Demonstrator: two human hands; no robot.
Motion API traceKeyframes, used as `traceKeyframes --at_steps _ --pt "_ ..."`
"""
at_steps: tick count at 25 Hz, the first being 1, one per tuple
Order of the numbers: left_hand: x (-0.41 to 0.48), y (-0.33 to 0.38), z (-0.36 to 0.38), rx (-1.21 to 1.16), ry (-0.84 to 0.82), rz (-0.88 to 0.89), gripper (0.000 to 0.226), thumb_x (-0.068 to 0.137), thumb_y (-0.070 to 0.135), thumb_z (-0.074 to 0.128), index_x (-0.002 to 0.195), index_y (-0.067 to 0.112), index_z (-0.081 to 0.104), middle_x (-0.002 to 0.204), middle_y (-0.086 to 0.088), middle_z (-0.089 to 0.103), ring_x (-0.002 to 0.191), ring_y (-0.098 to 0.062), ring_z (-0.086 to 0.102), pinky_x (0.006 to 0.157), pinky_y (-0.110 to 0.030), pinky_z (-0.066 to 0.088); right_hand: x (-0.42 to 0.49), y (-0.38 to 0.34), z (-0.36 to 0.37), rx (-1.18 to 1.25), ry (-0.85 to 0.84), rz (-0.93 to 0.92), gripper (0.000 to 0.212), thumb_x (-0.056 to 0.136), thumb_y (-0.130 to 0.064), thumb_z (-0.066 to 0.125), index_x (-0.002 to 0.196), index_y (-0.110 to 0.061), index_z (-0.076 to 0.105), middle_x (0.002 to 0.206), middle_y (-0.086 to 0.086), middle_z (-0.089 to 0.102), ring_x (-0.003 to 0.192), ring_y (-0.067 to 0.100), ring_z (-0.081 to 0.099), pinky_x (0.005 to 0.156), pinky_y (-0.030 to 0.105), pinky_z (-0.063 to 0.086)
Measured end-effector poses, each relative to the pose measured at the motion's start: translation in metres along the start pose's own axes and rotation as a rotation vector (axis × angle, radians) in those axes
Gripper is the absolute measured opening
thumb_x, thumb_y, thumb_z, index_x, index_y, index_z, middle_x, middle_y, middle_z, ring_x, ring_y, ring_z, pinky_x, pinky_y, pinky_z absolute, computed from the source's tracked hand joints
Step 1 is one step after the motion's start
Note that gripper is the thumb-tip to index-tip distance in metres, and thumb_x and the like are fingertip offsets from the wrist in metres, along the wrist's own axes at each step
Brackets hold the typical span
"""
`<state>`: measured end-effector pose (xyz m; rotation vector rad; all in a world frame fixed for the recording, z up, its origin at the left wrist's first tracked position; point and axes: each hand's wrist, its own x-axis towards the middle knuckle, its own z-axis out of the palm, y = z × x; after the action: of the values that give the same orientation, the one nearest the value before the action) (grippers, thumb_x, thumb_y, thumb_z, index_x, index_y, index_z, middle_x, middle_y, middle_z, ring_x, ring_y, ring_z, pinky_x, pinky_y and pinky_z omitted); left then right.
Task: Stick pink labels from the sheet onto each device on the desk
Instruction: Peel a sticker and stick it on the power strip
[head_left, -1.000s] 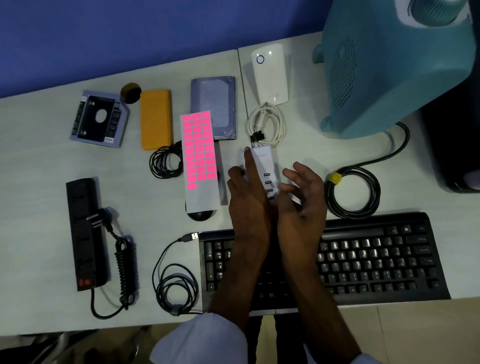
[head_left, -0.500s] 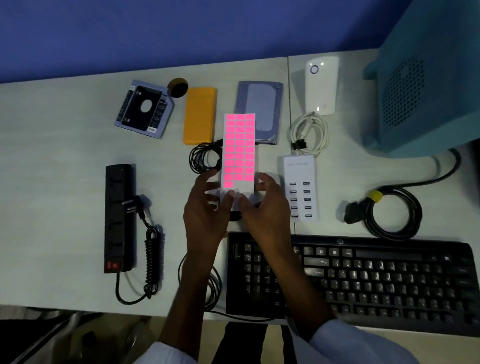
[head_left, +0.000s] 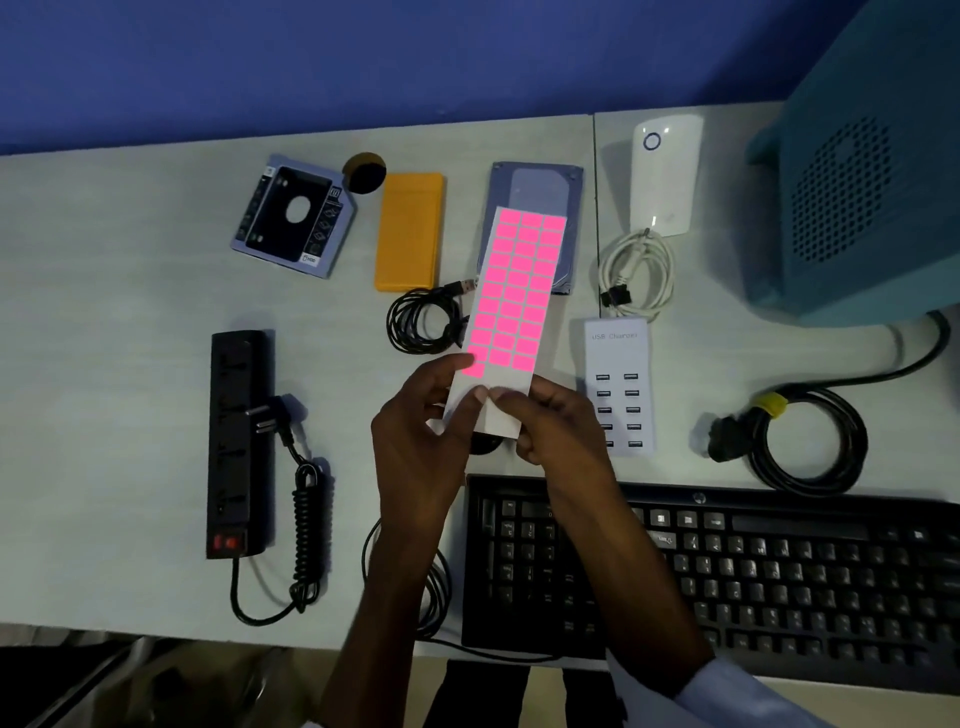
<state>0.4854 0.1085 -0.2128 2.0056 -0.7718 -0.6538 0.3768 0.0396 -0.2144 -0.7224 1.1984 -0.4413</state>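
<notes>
both hands are raised over the desk (head_left: 130, 395) and pinch the lower, bare white end of the label sheet (head_left: 511, 306). the left hand (head_left: 415, 447) grips its left edge, thumb lying by the lowest pink label, and the right hand (head_left: 556, 431) grips its right edge, with the thumbs nearly meeting on the paper. the sheet tilts up and to the right, and its top end covers part of the grey hard drive (head_left: 540, 189) behind it.

just right of the hands lies the white usb charger (head_left: 618, 358), its ports facing up, with a coiled white cable (head_left: 636, 270) and a white plug-in box (head_left: 665, 176) beyond it. left of the sheet sit a coiled black cable (head_left: 421, 322), an orange case (head_left: 410, 231) and a drive caddy (head_left: 293, 215). a black power strip (head_left: 236, 441) lies further left with its plug and curled cord beside it. the black keyboard (head_left: 753, 571) lies under the forearms at the near edge. a teal box (head_left: 857, 171) stands at the far right, with a coiled black power cord (head_left: 805, 441) in front of it.
</notes>
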Motion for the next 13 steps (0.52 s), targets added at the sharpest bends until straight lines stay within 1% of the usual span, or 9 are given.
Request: traceKeyframes --at_steps 3,5,9,13 --pt "0.002 0.009 -0.001 -0.005 -0.013 0.002 0.025 0.090 0.020 0.074 0.114 0.022 0.074 0.103 0.013 0.075 0.092 0.004 0.068 0.074 -0.006 0.048 0.001 0.003 -0.002 0.071 -0.040 0.037 0.019 0.093 -0.013 0.066 0.102 -0.022 0.079 0.069 -0.005 0.066 0.051 0.008 0.037 0.051 0.020 0.033" --pt "0.004 0.013 0.000 -0.037 -0.009 -0.016 0.022 0.089 0.021 0.076 0.111 0.022 0.075 0.101 0.011 0.075 0.086 0.001 0.069 0.069 -0.006 0.048 0.003 0.000 -0.006 0.058 -0.059 0.025 0.021 0.095 -0.012 0.064 0.104 -0.024 0.078 0.075 -0.002 0.067 0.051 0.007 0.038 0.051 0.020 0.035" --pt "0.009 0.018 0.004 -0.002 0.020 0.005 0.015 0.088 0.025 0.076 0.103 0.024 0.076 0.099 0.012 0.075 0.081 -0.006 0.070 0.066 -0.008 0.048 0.003 -0.005 -0.012 0.063 -0.081 0.004 0.024 0.095 -0.008 0.063 0.099 -0.027 0.077 0.074 0.002 0.059 0.050 0.008 0.038 0.048 0.017 0.035" --pt "0.010 0.022 0.010 0.027 0.043 0.021 0.011 0.090 0.028 0.074 0.099 0.023 0.076 0.094 0.010 0.076 0.079 -0.008 0.070 0.064 -0.011 0.050 0.005 -0.007 -0.018 0.061 -0.130 -0.016 0.028 0.096 -0.008 0.062 0.099 -0.032 0.076 0.072 0.006 0.057 0.048 0.006 0.039 0.047 0.015 0.037"
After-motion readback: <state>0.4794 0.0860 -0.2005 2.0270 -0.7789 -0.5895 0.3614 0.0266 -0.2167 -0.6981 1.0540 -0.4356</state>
